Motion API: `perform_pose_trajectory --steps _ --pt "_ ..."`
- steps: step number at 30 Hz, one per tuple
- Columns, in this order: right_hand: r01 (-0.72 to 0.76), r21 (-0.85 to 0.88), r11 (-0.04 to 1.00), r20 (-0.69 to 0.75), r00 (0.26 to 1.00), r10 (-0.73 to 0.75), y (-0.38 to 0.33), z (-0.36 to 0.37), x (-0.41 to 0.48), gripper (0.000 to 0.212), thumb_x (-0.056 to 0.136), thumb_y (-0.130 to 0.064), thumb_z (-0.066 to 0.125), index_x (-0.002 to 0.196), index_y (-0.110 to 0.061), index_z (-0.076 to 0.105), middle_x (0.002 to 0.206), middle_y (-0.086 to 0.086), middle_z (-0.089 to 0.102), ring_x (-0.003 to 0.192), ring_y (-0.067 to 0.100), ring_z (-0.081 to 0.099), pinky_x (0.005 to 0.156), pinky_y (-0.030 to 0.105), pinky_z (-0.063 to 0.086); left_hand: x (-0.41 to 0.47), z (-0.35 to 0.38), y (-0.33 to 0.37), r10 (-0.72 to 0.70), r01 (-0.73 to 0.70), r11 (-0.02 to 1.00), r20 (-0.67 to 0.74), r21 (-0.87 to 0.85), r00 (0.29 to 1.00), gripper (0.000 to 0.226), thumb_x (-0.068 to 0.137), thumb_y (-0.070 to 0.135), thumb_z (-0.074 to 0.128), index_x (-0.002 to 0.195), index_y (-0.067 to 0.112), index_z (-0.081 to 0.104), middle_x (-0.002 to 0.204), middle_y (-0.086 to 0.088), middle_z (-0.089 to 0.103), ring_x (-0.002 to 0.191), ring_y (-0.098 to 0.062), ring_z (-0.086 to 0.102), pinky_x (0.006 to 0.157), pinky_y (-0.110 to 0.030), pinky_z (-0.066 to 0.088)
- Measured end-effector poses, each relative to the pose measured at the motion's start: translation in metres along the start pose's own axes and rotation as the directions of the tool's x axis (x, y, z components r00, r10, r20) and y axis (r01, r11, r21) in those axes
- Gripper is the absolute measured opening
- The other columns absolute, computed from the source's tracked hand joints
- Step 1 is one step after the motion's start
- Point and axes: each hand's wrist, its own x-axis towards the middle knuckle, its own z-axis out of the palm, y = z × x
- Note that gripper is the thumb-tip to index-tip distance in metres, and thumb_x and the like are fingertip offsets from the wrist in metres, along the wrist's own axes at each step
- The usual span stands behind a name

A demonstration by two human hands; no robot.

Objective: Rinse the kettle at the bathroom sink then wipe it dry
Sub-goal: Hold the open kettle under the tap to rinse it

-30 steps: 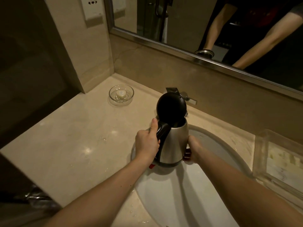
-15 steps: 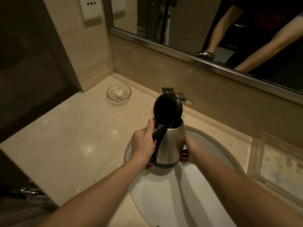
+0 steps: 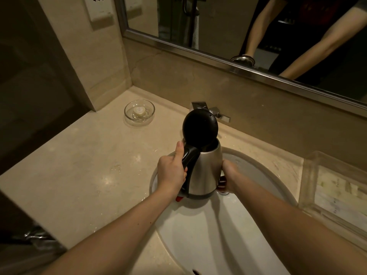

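A stainless steel kettle [image 3: 206,167] with a black handle and a black lid standing open is held upright over the far part of the white sink basin [image 3: 198,235]. My left hand [image 3: 171,171] is wrapped around the black handle, thumb lying along its top. My right hand [image 3: 226,178] supports the kettle's lower right side, fingers curled under the base. The chrome faucet [image 3: 216,114] sits just behind the raised lid and is partly hidden by it. No water stream is visible.
A glass soap dish [image 3: 139,111] with a small white soap stands on the beige marble counter [image 3: 79,165] at the back left. A clear acrylic tray [image 3: 335,187] sits at the right. A mirror [image 3: 238,26] hangs above. A bin bag [image 3: 35,245] shows at the lower left.
The kettle and both hands have stayed over the sink in the same grip. The view has shifted slightly; the kettle sits a little lower and further left in frame than one second ago.
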Motion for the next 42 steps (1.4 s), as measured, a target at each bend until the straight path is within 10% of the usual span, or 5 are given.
perform_pose_trajectory --steps 42 --pt "0.038 -0.014 0.999 -0.013 0.999 -0.038 -0.0044 -0.0045 -0.0076 0.033 0.092 -0.031 0.047 0.113 -0.008 0.054 0.116 0.021 0.057 0.099 0.035 0.055 0.063 0.041 0.049 -0.0018 0.0028 0.0061 0.013 -0.013 0.999 0.006 0.033 1.0 0.063 0.094 0.055 0.045 0.054 0.008 0.049 0.045 -0.006 0.045 0.032 -0.012 0.042 0.038 -0.023 0.034"
